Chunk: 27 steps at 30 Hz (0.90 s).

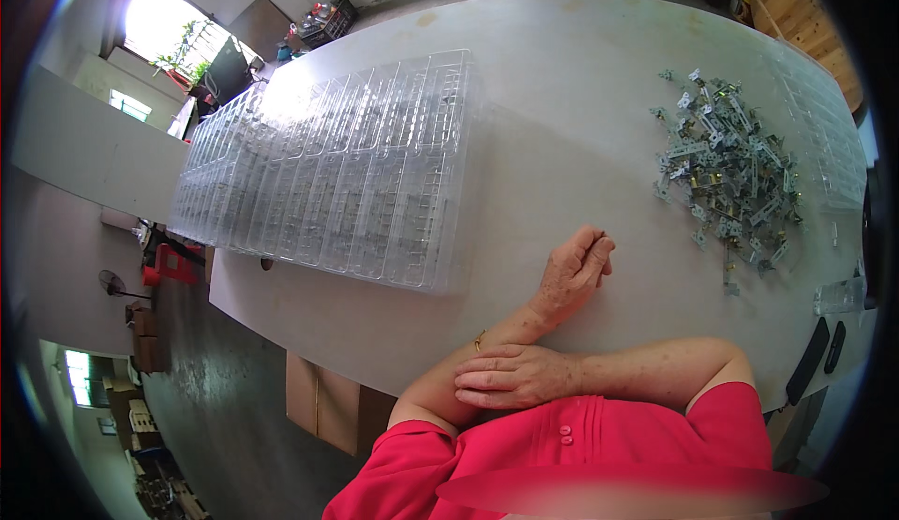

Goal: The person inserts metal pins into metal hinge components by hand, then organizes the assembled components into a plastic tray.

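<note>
My left hand (573,272) rests on the white table (562,145) with its fingers curled into a loose fist. Nothing shows in it, though the inside of the palm is hidden. Across my left forearm lies my right hand (518,377), palm down, its fingers stretched out flat just below a thin gold-coloured bracelet (479,340). Ahead and to the right of the left hand is a loose heap of small metal parts (730,169), silvery with some brass-coloured bits. Clear plastic trays (328,173) with many narrow compartments are stacked on the left; small parts show dimly through them.
Another clear tray (824,131) lies at the table's right edge, with a small clear box (839,295) nearer me. Two dark, flat objects (809,361) lie at the near right. A cardboard box (323,403) stands below the table's left edge. A crate (328,22) stands beyond the far left.
</note>
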### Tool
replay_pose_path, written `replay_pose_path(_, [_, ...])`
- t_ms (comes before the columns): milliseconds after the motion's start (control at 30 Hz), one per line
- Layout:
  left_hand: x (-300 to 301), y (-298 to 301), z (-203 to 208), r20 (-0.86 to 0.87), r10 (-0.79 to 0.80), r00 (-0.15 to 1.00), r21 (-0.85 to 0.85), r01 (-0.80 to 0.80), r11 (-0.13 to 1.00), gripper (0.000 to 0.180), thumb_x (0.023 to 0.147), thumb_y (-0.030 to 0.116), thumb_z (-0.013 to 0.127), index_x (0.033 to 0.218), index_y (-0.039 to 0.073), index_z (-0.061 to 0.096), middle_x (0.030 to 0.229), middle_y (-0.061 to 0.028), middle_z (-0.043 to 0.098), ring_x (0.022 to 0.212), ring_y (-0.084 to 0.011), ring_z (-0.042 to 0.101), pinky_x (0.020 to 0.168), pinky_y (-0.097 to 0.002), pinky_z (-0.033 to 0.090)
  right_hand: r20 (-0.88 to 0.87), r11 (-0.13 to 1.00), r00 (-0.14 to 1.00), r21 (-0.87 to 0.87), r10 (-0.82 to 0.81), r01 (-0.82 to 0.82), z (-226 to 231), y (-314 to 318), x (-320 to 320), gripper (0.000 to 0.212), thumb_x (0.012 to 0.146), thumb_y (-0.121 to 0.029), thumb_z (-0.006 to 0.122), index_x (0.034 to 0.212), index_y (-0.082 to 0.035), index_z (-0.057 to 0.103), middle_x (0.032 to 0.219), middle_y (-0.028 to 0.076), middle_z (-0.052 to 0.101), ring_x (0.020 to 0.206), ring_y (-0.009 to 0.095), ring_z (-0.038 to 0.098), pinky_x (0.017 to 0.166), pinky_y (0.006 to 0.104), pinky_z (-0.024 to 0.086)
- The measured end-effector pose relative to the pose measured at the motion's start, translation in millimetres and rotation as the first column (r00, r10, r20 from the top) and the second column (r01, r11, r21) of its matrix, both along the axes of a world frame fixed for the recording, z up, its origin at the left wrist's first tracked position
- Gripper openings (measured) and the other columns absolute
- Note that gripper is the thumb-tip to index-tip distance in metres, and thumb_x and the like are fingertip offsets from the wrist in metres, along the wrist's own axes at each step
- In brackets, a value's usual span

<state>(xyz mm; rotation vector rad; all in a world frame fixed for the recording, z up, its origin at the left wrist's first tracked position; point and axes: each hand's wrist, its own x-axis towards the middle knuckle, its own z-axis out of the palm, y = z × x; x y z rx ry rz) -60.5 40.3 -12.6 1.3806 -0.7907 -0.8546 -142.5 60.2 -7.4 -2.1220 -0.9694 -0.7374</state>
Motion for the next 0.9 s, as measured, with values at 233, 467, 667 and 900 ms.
replay_pose_path(233, [0.5,-0.8,1.1,0.006,0.002,1.0,-0.003,-0.002,1.0,0.019,0.105,0.018,0.051,0.1,0.001,0.057,0.072,-0.0025,0.059,0.059,-0.0076,0.052,0.055,-0.0233,0.045,0.015,1.0,1.0,0.003,-0.005,0.005,-0.2,-1.0,0.5,0.033,0.087,-0.015,0.059,0.118,-0.007,0.062,0.123,0.007,0.057,0.122,0.022,0.056,0.102,0.0372,0.047])
replay_pose_path(467, [1.1,-1.9,-2.0,0.022,0.027,0.999,0.006,-0.027,1.0,0.017,0.105,0.018,0.051,0.099,0.003,0.057,0.071,-0.002,0.059,0.058,-0.0077,0.052,0.054,-0.0238,0.044,-0.012,0.998,1.0,-0.056,0.001,-0.002,1.9,-2.8,2.6,0.036,0.086,-0.015,0.059,0.122,-0.009,0.061,0.127,0.006,0.057,0.122,0.021,0.056,0.103,0.0359,0.046])
replay_pose_path(667, [0.9,-4.7,-3.1,-0.033,0.011,0.999,0.007,-0.011,1.0,0.018,0.105,0.02,0.052,0.1,0.004,0.057,0.071,-0.0014,0.059,0.058,-0.0074,0.051,0.054,-0.024,0.043,-0.053,0.994,0.999,-0.11,-0.007,0.002,8.9,-7.5,-0.2,0.037,0.086,-0.015,0.059,0.123,-0.011,0.062,0.128,0.004,0.058,0.122,0.02,0.057,0.103,0.035,0.046])
replay_pose_path(900, [-0.4,-5.0,0.5,-0.175,-0.002,0.985,-0.034,-0.004,0.999,0.02,0.106,0.024,0.05,0.103,0.005,0.057,0.072,-0.0012,0.058,0.059,-0.0075,0.051,0.054,-0.0235,0.043,-0.058,0.988,0.998,-0.152,-0.012,0.003,12.9,-7.9,-2.7,0.039,0.085,-0.015,0.059,0.124,-0.011,0.061,0.129,0.004,0.058,0.122,0.021,0.056,0.103,0.0364,0.046])
